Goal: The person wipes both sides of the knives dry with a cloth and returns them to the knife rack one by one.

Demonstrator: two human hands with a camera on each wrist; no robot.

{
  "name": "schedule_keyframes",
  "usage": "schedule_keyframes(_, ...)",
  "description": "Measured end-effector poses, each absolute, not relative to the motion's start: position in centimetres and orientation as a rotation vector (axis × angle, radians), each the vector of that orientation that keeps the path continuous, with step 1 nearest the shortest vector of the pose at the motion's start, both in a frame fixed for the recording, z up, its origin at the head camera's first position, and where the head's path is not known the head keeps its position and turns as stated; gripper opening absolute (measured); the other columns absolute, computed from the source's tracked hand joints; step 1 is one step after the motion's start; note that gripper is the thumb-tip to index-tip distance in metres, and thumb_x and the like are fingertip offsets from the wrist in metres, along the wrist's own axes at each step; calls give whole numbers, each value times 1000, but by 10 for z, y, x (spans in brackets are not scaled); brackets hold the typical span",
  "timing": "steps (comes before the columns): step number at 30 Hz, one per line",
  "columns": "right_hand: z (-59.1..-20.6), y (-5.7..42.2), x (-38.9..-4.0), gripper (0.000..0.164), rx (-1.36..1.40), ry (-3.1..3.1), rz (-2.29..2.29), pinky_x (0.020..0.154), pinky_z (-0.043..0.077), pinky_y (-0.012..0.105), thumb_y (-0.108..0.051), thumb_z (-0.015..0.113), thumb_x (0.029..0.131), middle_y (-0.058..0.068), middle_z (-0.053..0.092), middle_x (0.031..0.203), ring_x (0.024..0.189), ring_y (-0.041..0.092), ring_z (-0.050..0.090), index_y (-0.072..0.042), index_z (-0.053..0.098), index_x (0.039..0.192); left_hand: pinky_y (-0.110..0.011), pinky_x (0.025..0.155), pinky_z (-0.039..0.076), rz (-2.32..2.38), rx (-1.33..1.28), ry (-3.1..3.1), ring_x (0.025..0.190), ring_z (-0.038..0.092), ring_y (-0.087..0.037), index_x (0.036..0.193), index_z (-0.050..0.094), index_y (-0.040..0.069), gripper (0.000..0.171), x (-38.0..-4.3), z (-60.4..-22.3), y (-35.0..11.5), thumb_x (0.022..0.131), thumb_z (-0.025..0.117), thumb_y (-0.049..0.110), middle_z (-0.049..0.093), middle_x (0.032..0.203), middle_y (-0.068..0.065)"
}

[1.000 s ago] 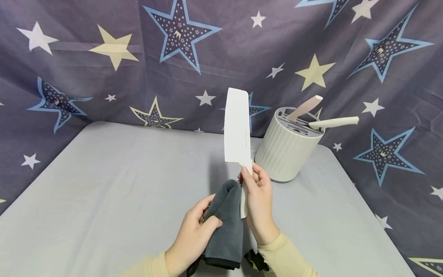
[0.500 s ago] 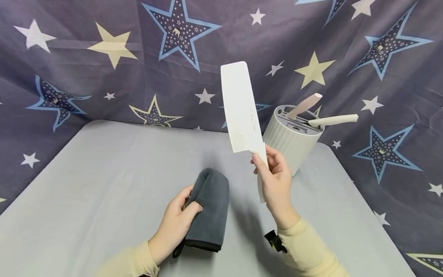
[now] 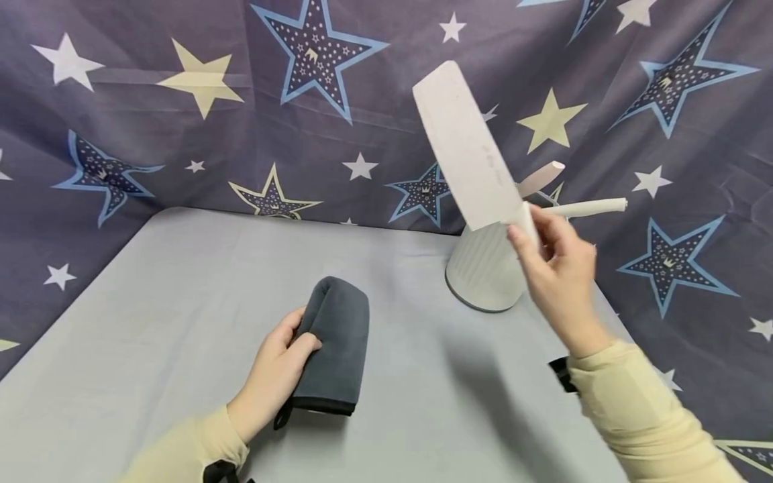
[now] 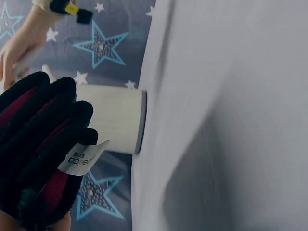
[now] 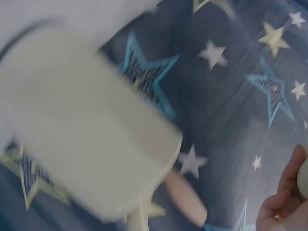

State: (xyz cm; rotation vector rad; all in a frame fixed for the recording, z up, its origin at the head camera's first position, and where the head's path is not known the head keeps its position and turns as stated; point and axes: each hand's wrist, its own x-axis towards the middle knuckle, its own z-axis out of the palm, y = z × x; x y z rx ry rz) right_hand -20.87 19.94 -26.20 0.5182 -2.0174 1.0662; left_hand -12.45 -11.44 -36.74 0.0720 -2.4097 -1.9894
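Observation:
In the head view my right hand (image 3: 558, 275) grips the white handle of a cleaver (image 3: 468, 147), its broad pale blade tilted up and to the left. The blade and hand pass in front of a ribbed off-white knife block (image 3: 486, 272), hiding much of it. My left hand (image 3: 274, 369) holds a folded dark grey towel (image 3: 332, 342) with black edging, thumb on top, just above the table. In the left wrist view the towel's layered folds (image 4: 43, 139) show a white label (image 4: 82, 159). The right wrist view shows the knife block (image 5: 91, 120) close up, blurred.
A pinkish knife handle (image 3: 541, 178) and a cream knife handle (image 3: 588, 207) stick out of the block's top. Light grey cloth covers the table (image 3: 199, 288). A dark star-patterned curtain (image 3: 374, 87) stands behind and at both sides.
My right hand has carried the cleaver up and right, away from the towel, tilting its blade further left. My left hand has moved left with the towel.

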Motion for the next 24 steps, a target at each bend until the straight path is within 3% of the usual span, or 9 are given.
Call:
schedule_keyframes(3, -249, 220, -209, 31, 485, -2037, 851, 67, 38, 6, -6, 71, 89, 23, 73, 96, 73, -7, 54, 3, 69, 119, -30, 74, 51, -1978, 99, -2431, 89, 60, -18, 143, 48, 11, 51, -127, -368, -126, 92, 49, 9, 61, 125, -17)
schedule_keyframes(6, -241, 240, -209, 32, 457, -2060, 625, 67, 40, 22, -11, 70, 91, 25, 72, 97, 73, 14, 61, 2, 68, 120, -30, 74, 51, -2012, 130, -2427, 90, 59, -16, 145, 43, 9, 52, -129, -370, -136, 93, 46, 8, 57, 132, -18)
schedule_keyframes(9, -235, 257, -207, 32, 432, -2084, 435, 61, 36, 41, -14, 68, 91, 25, 69, 87, 67, 36, 56, 0, 68, 120, -29, 75, 51, -2077, 162, -2419, 90, 59, -15, 148, 37, 8, 54, -132, -372, -143, 95, 43, 8, 51, 137, -19)
schedule_keyframes(13, -228, 275, -206, 31, 416, -2136, 293, 54, 31, 48, -14, 66, 92, 22, 62, 75, 62, 34, 50, -3, 67, 120, -28, 77, 51, -2137, 164, -2447, 95, 58, -12, 156, 18, 6, 63, -136, -378, -151, 96, 39, 6, 42, 146, -20)
schedule_keyframes(17, -220, 288, -206, 31, 392, -2198, 206, 52, 34, 53, -16, 67, 91, 21, 65, 81, 68, 36, 55, -9, 68, 122, -26, 79, 51, -2159, 163, -2487, 97, 59, -9, 158, 0, 7, 73, -140, -384, -155, 95, 37, 5, 37, 151, -21)
schedule_keyframes(24, -203, 313, -203, 33, 472, -2188, 14, 49, 37, 55, -10, 68, 87, 23, 69, 91, 70, 41, 60, -8, 69, 119, -27, 76, 51, -2132, 172, -2536, 93, 59, -9, 157, -6, 6, 74, -148, -391, -161, 96, 35, 6, 38, 147, -24)
